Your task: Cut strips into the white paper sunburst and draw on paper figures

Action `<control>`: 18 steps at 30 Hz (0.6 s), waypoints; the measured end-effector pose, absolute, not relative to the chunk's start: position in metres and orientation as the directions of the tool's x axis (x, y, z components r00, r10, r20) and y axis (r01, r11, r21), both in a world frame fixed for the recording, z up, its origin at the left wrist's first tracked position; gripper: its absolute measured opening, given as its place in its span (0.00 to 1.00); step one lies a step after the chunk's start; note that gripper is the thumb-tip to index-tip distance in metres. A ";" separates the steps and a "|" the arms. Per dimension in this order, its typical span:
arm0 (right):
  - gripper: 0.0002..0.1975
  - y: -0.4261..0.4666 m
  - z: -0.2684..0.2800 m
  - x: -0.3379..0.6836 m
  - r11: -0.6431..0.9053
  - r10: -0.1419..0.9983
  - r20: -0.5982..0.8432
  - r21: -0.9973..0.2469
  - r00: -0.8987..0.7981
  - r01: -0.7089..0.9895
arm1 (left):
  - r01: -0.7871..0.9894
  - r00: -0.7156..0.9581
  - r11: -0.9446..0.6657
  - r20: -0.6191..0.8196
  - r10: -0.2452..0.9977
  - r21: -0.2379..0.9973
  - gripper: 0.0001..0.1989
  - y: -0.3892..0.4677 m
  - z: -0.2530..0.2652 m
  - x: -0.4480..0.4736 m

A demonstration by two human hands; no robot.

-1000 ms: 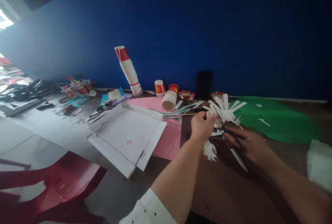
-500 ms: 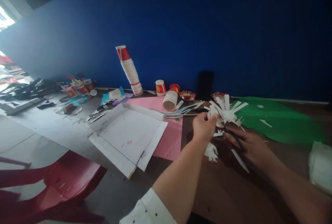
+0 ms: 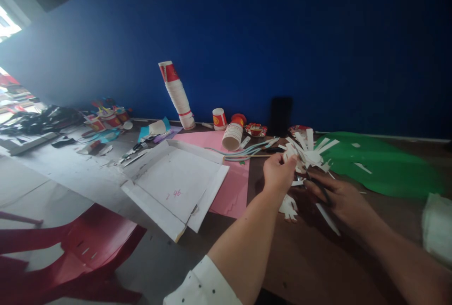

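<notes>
My left hand [image 3: 280, 172] pinches a white paper cup cut into strips [image 3: 312, 156], its strips fanning out to the right. In my right hand [image 3: 339, 199] is a pair of scissors [image 3: 322, 191] with dark handles; the blades point up at the cut paper beside my left fingers. How far the blades are apart is hard to make out. Below my hands, a white cut paper piece [image 3: 288, 208] with finger-like strips lies on the brown table [image 3: 303, 262]. A white strip [image 3: 328, 220] rests under my right hand.
Green paper [image 3: 384, 168] lies at the right, pink paper [image 3: 235, 185] at the left under a white box lid [image 3: 173, 173]. Behind stand a leaning stack of paper cups [image 3: 178, 98], an upturned cup [image 3: 219, 119] and a dark phone [image 3: 280, 116]. A red chair [image 3: 102, 244] is at lower left.
Hardly anything differs. The whole view has shifted very slightly, while both hands keep their hold on the cut paper cup and the scissors.
</notes>
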State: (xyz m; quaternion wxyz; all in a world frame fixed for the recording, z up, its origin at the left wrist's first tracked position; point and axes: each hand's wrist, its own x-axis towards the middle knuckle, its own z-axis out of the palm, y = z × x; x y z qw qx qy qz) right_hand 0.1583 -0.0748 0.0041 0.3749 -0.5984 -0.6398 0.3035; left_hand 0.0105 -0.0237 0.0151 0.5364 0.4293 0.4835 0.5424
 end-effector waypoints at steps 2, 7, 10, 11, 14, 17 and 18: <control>0.27 -0.074 0.002 0.159 0.056 0.998 0.060 -0.853 -0.009 0.520 | -0.167 -0.055 0.053 -0.063 0.996 0.985 0.11 -0.024 0.015 0.010; 0.28 -0.075 0.001 0.159 0.028 1.000 0.019 -0.878 -0.023 0.478 | -0.150 -0.062 0.046 -0.056 0.996 0.988 0.10 -0.025 0.017 0.010; 0.27 -0.076 0.004 0.157 0.015 0.999 -0.003 -0.882 -0.039 0.470 | -0.155 -0.065 0.052 -0.062 0.996 0.987 0.10 -0.025 0.018 0.010; 0.27 -0.077 0.005 0.156 0.003 0.999 -0.014 -0.886 -0.033 0.464 | -0.156 -0.064 0.053 -0.064 0.996 0.986 0.10 -0.025 0.018 0.010; 0.24 -0.078 0.009 0.153 -0.014 0.999 -0.029 -0.898 -0.028 0.440 | -0.134 -0.054 0.036 -0.044 0.998 0.990 0.10 -0.025 0.015 0.011; 0.23 -0.078 0.011 0.152 -0.012 0.999 -0.029 -0.906 -0.035 0.423 | -0.129 -0.038 0.028 -0.033 0.999 0.991 0.11 -0.024 0.011 0.013; 0.23 -0.079 0.011 0.152 -0.013 0.999 -0.027 -0.910 -0.028 0.414 | -0.128 -0.035 0.025 -0.030 0.999 0.991 0.11 -0.024 0.010 0.014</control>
